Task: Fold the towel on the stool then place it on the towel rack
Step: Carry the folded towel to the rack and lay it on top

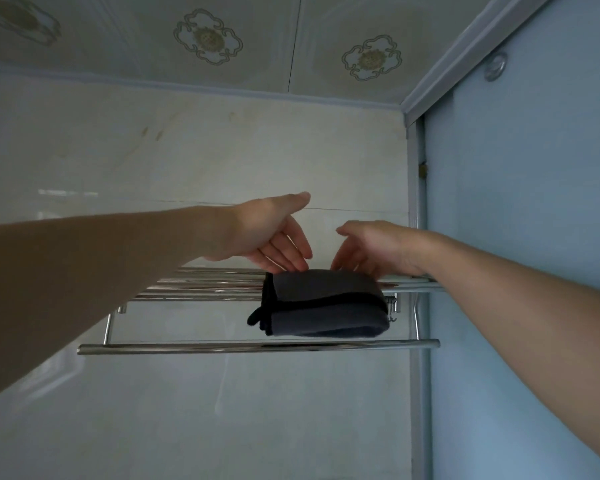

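A dark grey towel (326, 303), folded into a thick bundle with black edging, lies on the upper shelf bars of a chrome wall-mounted towel rack (201, 284), toward the rack's right end. My left hand (274, 233) hovers above the towel's back left corner, fingers spread, fingertips just touching or nearly touching its top edge. My right hand (371, 247) is above the back right part, fingers apart and pointing down behind the towel. Neither hand grips the cloth. The stool is out of view.
A single chrome hanging bar (187, 348) runs below and in front of the shelf. A pale tiled wall is behind the rack. A light blue door or panel (520, 237) stands close on the right. A patterned ceiling is overhead.
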Demonstrator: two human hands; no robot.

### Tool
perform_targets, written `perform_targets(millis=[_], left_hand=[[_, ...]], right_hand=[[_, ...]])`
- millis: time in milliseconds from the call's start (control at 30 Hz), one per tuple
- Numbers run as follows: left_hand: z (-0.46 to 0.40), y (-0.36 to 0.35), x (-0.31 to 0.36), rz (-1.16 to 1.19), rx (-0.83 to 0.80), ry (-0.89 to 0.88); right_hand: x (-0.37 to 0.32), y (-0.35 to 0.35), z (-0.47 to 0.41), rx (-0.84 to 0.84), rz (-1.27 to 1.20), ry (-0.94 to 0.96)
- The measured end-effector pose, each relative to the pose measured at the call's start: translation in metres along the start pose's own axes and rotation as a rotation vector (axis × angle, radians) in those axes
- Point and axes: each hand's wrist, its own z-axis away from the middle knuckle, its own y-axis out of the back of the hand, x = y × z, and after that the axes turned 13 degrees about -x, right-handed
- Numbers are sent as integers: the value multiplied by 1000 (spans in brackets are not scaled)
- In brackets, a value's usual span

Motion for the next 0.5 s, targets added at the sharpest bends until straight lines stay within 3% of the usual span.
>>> perform_targets(millis=[167,300,500], left_hand=[[-3,-6,-4,-33,24,11],[-9,-10,-7,-65,36,30],[-12,-9,-8,-81,37,60]], right_hand=[[-9,14,27,37,33,226],[-9,9,42,-30,340,155],[-12,3,43,-58,141,88]])
